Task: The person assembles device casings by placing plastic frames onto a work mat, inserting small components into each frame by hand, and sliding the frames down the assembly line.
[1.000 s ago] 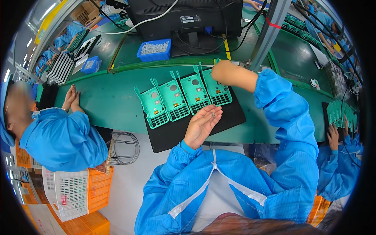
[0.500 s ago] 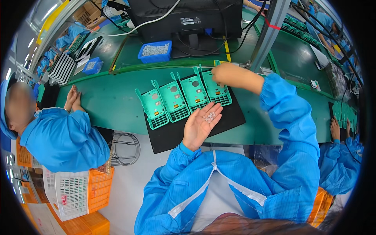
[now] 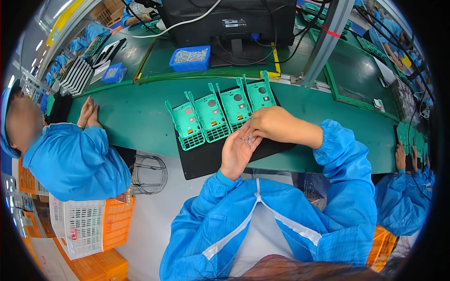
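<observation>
My left hand [image 3: 235, 158] lies palm up above the front of a black mat [image 3: 206, 164], its fingers extended and a small heap of clear, whitish pieces [image 3: 250, 139] in the palm. Over that palm, my right hand [image 3: 274, 122] has its fingertips drawn together at the heap; whether a piece is between them is hidden. Several green plastic housings [image 3: 189, 122] lie side by side on the mat, each with a grid at its near end and upright prongs at its far end. My right hand covers part of the rightmost housing [image 3: 260, 93].
Behind the housings, a blue bin [image 3: 190, 67] of small pale pieces stands before a black monitor [image 3: 229, 21]. A smaller blue bin [image 3: 114, 80] is farther left. A metal post [image 3: 323, 54] rises at right. Another person [image 3: 79, 159] sits at left, near stacked crates [image 3: 117, 225].
My right hand has come from the far end of the rightmost housing back to my left palm, its fingertips now at the heap. My left hand stays nearly in place.
</observation>
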A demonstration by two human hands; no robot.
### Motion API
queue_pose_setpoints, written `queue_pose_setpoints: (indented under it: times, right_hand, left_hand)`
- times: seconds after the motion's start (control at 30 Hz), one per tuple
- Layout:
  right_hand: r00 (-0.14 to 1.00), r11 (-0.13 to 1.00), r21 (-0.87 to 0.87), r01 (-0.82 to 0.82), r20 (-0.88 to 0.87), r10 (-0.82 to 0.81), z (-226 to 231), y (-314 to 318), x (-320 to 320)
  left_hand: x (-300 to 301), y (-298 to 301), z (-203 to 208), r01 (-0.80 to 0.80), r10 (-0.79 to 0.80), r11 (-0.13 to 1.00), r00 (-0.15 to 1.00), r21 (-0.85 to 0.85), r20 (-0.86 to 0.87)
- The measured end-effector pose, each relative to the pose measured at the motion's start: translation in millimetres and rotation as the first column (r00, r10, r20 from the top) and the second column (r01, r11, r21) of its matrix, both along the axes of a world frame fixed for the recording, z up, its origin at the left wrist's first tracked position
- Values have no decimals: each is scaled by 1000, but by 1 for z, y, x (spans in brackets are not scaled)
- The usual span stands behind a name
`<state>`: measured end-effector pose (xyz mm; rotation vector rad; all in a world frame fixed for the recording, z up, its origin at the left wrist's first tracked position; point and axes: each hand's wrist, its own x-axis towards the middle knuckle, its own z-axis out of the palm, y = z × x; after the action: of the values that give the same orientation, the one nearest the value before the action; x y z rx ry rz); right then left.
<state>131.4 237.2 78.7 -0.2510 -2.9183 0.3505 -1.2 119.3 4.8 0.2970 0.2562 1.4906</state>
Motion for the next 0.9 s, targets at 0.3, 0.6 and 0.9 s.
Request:
queue_pose_setpoints:
  times: [0.3, 0.6, 0.9]
  right_hand:
    - [992, 931, -350, 101, -35, -120, 26, -2, 0]
    - [975, 928, -368, -60, -222, -25, 13, -4, -2]
    - [969, 891, -454, 20, -209, -128, 15, -11, -2]
  left_hand:
    - [-4, -6, 3, -15, 8, 998, 996, -65, -94]
    - [-4, -10, 4, -68, 45, 991, 980, -115, -196]
    - [-7, -14, 4, -64, 33, 989, 974, -133, -222]
